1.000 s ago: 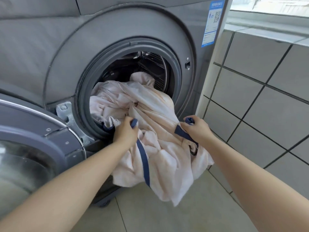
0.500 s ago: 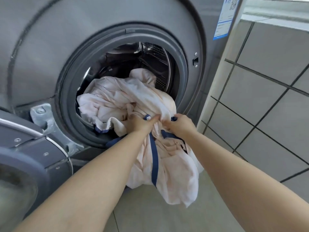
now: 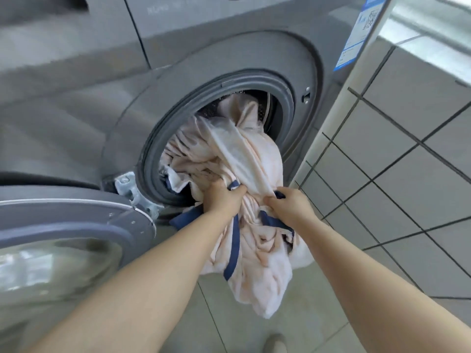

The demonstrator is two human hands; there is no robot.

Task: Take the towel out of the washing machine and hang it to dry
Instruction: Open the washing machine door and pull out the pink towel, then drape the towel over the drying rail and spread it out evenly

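Nearest the camera, at the bottom edge, tip of a grey shoe (image 3: 274,342) on pale floor tiles (image 3: 300,335). Above it, two bare forearms reaching forward and converging on the laundry. Left hand (image 3: 224,196) with fingers curled tight round a bunched fold of the pale pink towel (image 3: 257,250), pinching the fabric where the navy blue edging band (image 3: 233,253) passes beneath the knuckles. Right hand (image 3: 289,203) just beside it, fingers likewise closed on a gathered fold and on another stretch of the navy band. Lower half of the towel hanging free below both hands, clear of the drum, ending just above the floor; upper half still trailing back through the round opening, one taut fold stretched from the hands up into the drum. At left, open washer door (image 3: 68,238) with glass porthole, swung outward on a metal hinge (image 3: 130,189) beside the opening. Behind the hands, dark grey rubber door gasket (image 3: 153,159) ringing the opening of the grey front-loading washing machine (image 3: 76,110), perforated drum barely visible above the cloth. Door latch slot (image 3: 306,94) on the right of the recess. Farther up, blue-and-white label (image 3: 359,36) with a QR code at the machine's upper right corner. At right, grey tiled wall (image 3: 407,161) with dark grout lines.
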